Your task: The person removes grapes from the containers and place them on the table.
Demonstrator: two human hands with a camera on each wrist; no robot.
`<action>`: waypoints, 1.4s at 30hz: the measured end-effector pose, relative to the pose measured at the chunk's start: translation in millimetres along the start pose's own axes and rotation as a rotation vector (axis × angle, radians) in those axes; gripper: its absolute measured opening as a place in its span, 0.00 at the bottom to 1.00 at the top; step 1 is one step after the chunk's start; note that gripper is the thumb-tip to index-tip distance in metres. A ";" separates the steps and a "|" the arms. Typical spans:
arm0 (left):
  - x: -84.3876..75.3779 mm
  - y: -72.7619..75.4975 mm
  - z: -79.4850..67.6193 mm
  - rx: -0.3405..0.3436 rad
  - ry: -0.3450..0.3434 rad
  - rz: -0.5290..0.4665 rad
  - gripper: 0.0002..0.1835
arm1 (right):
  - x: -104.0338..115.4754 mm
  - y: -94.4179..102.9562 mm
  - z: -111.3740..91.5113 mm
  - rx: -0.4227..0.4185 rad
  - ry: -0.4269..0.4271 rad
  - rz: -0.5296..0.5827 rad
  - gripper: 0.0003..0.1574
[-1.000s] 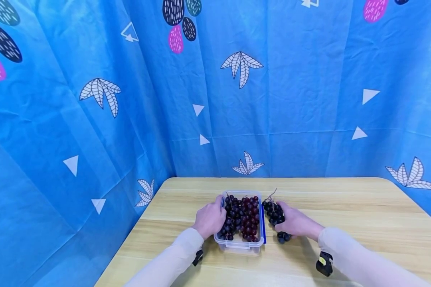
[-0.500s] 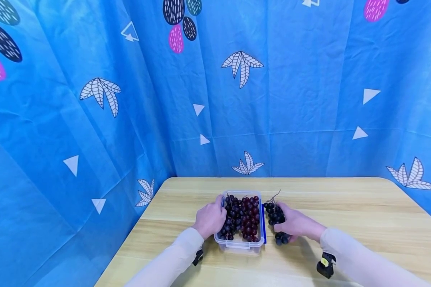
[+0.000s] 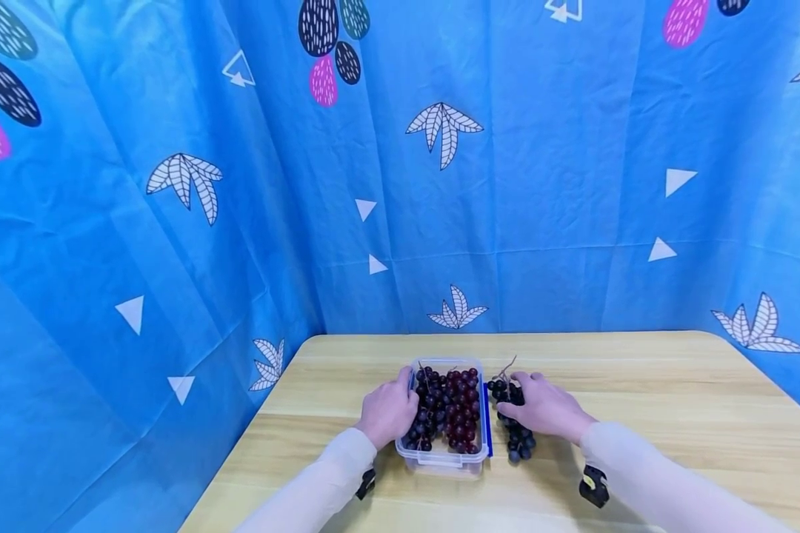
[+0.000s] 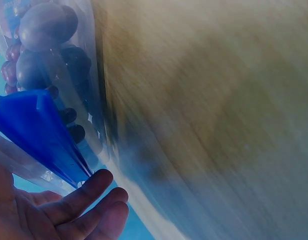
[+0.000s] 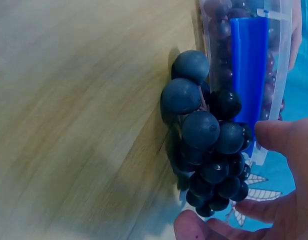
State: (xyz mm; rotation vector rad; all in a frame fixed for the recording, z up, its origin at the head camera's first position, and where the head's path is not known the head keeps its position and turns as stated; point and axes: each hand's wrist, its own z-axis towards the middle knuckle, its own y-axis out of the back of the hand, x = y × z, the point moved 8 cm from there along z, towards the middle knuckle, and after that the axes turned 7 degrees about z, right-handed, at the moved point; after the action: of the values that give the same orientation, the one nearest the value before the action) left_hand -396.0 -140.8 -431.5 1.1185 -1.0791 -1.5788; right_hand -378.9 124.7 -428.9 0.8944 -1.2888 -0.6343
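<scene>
A clear plastic food container (image 3: 440, 460) stands on the table, with blue clips hanging down its sides. Inside lie a bunch of black grapes (image 3: 427, 403) and, beside it, a bunch of dark red grapes (image 3: 462, 411). My left hand (image 3: 388, 411) holds the container's left rim; the left wrist view shows its fingers by the blue clip (image 4: 41, 135). Just right of the container, another bunch of black grapes (image 5: 201, 130) lies on the table, its stem pointing to the back. Over that bunch, my right hand (image 3: 550, 407) has its thumb and fingers spread loosely around the grapes.
The light wooden table (image 3: 673, 429) extends to both sides of the container. A blue patterned curtain (image 3: 547, 185) hangs behind it and along the left side. Each wrist carries a small black camera (image 3: 594, 486).
My right hand has loosened around the loose bunch and shifted slightly back and left, so more of the lower grapes show. My left hand stays on the container. The head view has tilted slightly.
</scene>
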 end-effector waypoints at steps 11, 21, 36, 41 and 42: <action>2.9 -4.0 1.4 -0.015 0.003 0.012 0.29 | 1.5 -11.7 19.9 0.023 -0.022 0.064 0.42; -0.1 -1.3 1.2 -0.017 -0.004 0.008 0.28 | -3.0 -14.7 30.9 0.000 -0.015 0.072 0.35; 2.0 -2.5 0.4 -0.002 0.006 0.013 0.29 | -8.7 -18.1 34.5 -0.068 -0.036 0.033 0.39; 1.6 -2.3 0.9 0.008 0.003 0.004 0.30 | -9.2 -16.3 32.6 -0.053 -0.034 0.052 0.46; 1.5 -2.0 1.1 0.012 0.003 -0.004 0.30 | -8.7 -15.4 31.9 -0.047 -0.029 0.059 0.48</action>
State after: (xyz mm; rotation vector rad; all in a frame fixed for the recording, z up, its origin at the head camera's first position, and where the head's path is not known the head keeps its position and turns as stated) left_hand -397.7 -141.7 -433.5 1.1313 -1.0860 -1.5747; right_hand -410.5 117.2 -445.5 0.8086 -1.3168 -0.6311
